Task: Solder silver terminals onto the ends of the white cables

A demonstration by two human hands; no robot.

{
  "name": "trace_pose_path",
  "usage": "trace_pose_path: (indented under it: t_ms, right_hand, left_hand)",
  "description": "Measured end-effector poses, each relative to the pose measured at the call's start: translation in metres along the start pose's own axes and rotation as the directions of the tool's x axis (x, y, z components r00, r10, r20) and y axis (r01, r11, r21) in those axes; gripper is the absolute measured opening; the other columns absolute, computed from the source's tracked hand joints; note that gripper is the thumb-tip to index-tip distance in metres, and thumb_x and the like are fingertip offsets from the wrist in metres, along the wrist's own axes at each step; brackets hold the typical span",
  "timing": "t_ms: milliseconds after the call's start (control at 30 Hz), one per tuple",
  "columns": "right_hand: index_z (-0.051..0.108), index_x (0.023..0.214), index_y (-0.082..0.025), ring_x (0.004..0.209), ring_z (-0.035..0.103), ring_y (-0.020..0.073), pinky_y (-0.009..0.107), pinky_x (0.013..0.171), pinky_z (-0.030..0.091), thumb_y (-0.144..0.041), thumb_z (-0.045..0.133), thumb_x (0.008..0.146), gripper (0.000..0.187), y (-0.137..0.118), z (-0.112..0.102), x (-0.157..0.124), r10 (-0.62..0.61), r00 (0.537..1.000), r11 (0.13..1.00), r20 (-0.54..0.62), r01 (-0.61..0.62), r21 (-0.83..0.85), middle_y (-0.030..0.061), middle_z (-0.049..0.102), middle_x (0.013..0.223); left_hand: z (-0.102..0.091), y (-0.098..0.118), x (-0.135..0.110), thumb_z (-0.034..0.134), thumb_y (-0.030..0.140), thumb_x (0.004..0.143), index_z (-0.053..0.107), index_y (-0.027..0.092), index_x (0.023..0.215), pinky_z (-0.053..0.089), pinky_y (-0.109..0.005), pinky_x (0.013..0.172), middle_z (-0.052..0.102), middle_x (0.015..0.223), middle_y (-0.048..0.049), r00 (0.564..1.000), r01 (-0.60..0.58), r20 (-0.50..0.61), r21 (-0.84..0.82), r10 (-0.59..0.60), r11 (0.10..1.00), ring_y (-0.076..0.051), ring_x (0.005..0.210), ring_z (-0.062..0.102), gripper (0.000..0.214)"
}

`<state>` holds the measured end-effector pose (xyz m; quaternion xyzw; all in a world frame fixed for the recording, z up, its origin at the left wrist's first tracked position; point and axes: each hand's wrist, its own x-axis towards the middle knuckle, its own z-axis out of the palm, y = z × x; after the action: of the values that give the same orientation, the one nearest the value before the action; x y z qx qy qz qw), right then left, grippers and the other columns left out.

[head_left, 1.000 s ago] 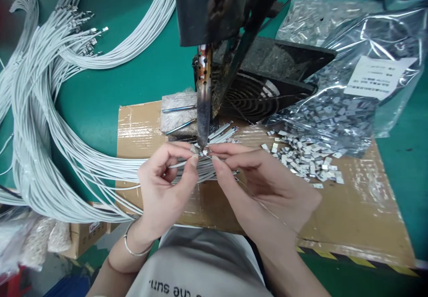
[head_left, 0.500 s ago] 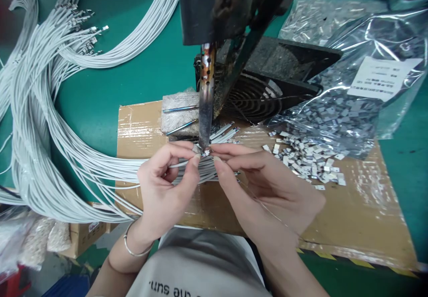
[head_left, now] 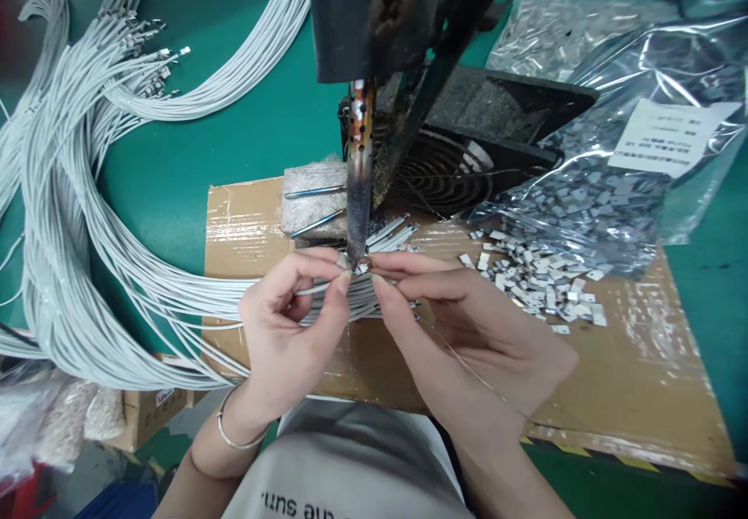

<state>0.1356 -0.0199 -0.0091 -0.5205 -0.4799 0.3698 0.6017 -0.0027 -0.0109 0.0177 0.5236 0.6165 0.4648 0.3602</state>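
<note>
**Both hands pinched at the iron's tip**

Nearest us, the left hand point(head_left: 286, 332) is closed: thumb and forefinger pinch a single white wire point(head_left: 312, 288), which runs out past the palm to the left. The right hand point(head_left: 467, 324) faces it, fingertips almost touching the left's, thumb and forefinger closed on what looks like a small metal terminal point(head_left: 363, 267). The piece is too small to identify with certainty. A thin strand point(head_left: 461, 357) crosses the back of the right hand; we cannot tell what it is.

Wire end and terminal meet directly beneath the soldering iron tip point(head_left: 356, 223), which hangs just above both sets of fingertips.

Under the hands lies a wire bundle point(head_left: 386, 232) on the cardboard sheet point(head_left: 643, 379). Just beyond the right hand's knuckles sits a scatter of loose terminals point(head_left: 538, 281), spilling from a plastic bag point(head_left: 590, 207). Beyond the iron is a fan point(head_left: 449, 168). Far out from the left hand are the wire loops point(head_left: 70, 215).

Risks, as we judge them:
- The fingertips are very close to the iron, so a small upward slip could burn them.
- Wire and terminal are both held only by pinch, so the joint could shift or the terminal could drop.
- The bundle's insulation lies just below the tip and could scorch.
</note>
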Motion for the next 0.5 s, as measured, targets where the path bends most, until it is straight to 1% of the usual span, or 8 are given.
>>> trace_pose_path:
  t_ms: [167, 367, 500]
  right_hand:
    - [0.077, 0.092, -0.025, 0.098, 0.082, 0.0196, 0.034, 0.088, 0.065, -0.002, 0.078, 0.089, 0.024, -0.0005, 0.0002, -0.0002, 0.015, 1.0, 1.0, -0.007, -0.015, 0.01, 0.0012, 0.086, 0.108]
    - [0.077, 0.093, -0.026, 0.096, 0.083, 0.021, 0.037, 0.087, 0.066, -0.003, 0.078, 0.09, 0.023, -0.0002, 0.0005, 0.0001, 0.006, 1.0, 1.0, -0.006, -0.006, 0.001, 0.0018, 0.086, 0.108]
    - [0.077, 0.092, -0.026, 0.095, 0.082, 0.0192, 0.034, 0.087, 0.066, -0.002, 0.079, 0.089, 0.024, -0.0002, 0.0014, 0.0004, -0.006, 1.0, 1.0, -0.011, 0.006, 0.007, 0.001, 0.086, 0.106]
  left_hand:
    - [0.001, 0.0002, 0.0002, 0.08, 0.009, 0.088, 0.078, 0.021, 0.084, 0.055, -0.02, 0.057, 0.08, 0.099, -0.0079, 1.0, 0.005, 0.001, 0.002, -0.005, 1.0, -0.018, 0.084, 0.074, 0.012]
    - [0.0007, 0.0003, 0.0002, 0.081, 0.01, 0.089, 0.078, 0.021, 0.085, 0.054, -0.021, 0.057, 0.08, 0.099, -0.0082, 1.0, -0.001, 0.002, -0.008, 0.001, 1.0, -0.019, 0.086, 0.074, 0.012]
    - [-0.0002, 0.0002, 0.0005, 0.08, 0.01, 0.089, 0.078, 0.021, 0.084, 0.054, -0.02, 0.057, 0.081, 0.099, -0.0076, 1.0, 0.007, 0.001, -0.009, -0.007, 1.0, -0.017, 0.082, 0.073, 0.012]
